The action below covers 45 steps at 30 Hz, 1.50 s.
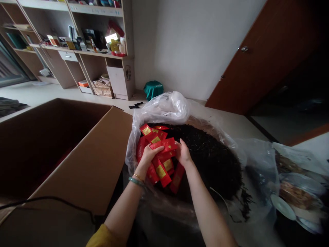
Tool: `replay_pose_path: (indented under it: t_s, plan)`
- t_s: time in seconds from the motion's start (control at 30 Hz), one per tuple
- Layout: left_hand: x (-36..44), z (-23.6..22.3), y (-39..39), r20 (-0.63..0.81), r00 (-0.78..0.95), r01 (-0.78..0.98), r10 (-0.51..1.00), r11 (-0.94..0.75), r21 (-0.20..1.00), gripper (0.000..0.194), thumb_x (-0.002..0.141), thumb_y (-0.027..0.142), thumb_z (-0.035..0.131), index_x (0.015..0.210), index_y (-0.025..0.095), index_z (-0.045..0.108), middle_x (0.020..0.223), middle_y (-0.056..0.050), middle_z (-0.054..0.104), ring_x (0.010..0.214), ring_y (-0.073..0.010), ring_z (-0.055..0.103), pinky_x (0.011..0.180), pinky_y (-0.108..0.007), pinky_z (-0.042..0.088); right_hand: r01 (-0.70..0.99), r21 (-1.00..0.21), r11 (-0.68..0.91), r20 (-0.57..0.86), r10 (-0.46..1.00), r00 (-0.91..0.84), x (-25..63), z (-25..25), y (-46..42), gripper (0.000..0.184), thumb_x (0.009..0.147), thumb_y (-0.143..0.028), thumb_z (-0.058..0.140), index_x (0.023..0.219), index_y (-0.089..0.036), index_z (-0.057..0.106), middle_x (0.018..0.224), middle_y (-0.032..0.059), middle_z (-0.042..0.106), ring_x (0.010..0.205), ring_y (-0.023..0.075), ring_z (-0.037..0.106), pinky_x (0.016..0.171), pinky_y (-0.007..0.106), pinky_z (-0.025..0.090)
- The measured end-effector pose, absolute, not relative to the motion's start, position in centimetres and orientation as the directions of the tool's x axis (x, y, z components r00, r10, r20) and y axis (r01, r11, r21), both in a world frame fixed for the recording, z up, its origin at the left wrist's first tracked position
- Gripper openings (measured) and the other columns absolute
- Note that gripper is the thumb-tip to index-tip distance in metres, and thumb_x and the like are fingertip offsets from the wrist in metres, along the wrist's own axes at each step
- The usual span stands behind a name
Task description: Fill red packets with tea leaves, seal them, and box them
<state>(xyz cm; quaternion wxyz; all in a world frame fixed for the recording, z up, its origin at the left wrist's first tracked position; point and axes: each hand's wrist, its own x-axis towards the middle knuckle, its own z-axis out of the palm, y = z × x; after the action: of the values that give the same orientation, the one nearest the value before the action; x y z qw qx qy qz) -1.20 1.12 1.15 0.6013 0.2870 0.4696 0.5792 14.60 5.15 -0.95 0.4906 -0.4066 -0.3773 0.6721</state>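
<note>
My left hand (pixel 149 153) is closed on a glossy red packet (pixel 167 145), its thumb lying across the front. At the packet's right end is my right hand (pixel 183 153), fingers curled against it; part of this grip is hidden. Below and around them lies a pile of similar red packets (pixel 161 170) with gold labels. The pile rests on dark, dry leaf-like material (pixel 210 154), which looks like loose tea. A large clear plastic bag (pixel 167 108) with its mouth wide apart surrounds it all.
A big cardboard box (pixel 113 147) stands at left, its flaps up, with a black cable (pixel 64 200) across its near side. Clear plastic containers (pixel 298 192) are at right. Shelves (pixel 100 55), a green-covered bin (pixel 153 90) and a brown door (pixel 257 58) stand behind.
</note>
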Motion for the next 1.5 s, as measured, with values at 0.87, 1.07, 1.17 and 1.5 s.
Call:
replay_pose_path:
  t_s: [0.87,1.07,1.17,1.5]
  plan:
    - [-4.4,2.4,2.0,-0.346,-0.204,-0.585,0.916,0.169,0.793,0.041,0.064,0.029,0.08,0.101,0.015,0.068,0.095,-0.011,0.074,0.084,-0.0271,0.071,0.078,-0.039,0.06,-0.138,-0.989,-0.047,-0.068,0.987,0.147,9.0,-2.2,10.4,0.024,0.051,-0.032,0.066,0.07,-0.018,0.062,0.064,0.001,0.067,0.057,0.0172,0.059,0.058,0.029,0.047]
    - [-4.8,2.4,2.6,-0.322,-0.051,-0.547,0.946,0.243,0.801,0.045,0.059,0.034,0.082,0.097,0.013,0.07,0.089,-0.013,0.075,0.075,-0.0261,0.071,0.072,-0.038,0.06,-0.253,-0.966,-0.043,-0.088,0.982,0.166,9.2,-2.5,7.7,0.021,0.055,-0.034,0.062,0.069,-0.019,0.062,0.067,0.0013,0.068,0.061,0.0169,0.061,0.062,0.03,0.049]
    - [-3.9,2.7,2.2,-0.288,-0.066,-0.567,0.955,0.201,0.799,0.047,0.057,0.032,0.083,0.097,0.011,0.07,0.089,-0.013,0.075,0.075,-0.0254,0.071,0.073,-0.037,0.06,-0.267,-0.963,-0.044,-0.1,0.974,0.201,10.1,-2.4,6.4,0.02,0.056,-0.034,0.062,0.068,-0.019,0.061,0.065,-0.0004,0.067,0.058,0.0158,0.059,0.061,0.029,0.048]
    - [-4.4,7.6,-1.3,-0.187,-0.124,-0.672,0.974,0.056,0.738,0.045,0.052,0.028,0.087,0.091,0.013,0.07,0.088,-0.009,0.075,0.078,-0.0252,0.071,0.08,-0.04,0.057,-0.18,-0.973,0.146,0.075,0.934,0.35,9.0,1.7,2.0,0.025,0.064,-0.035,0.065,0.081,-0.017,0.062,0.076,-0.0006,0.067,0.062,0.0148,0.059,0.061,0.029,0.049]
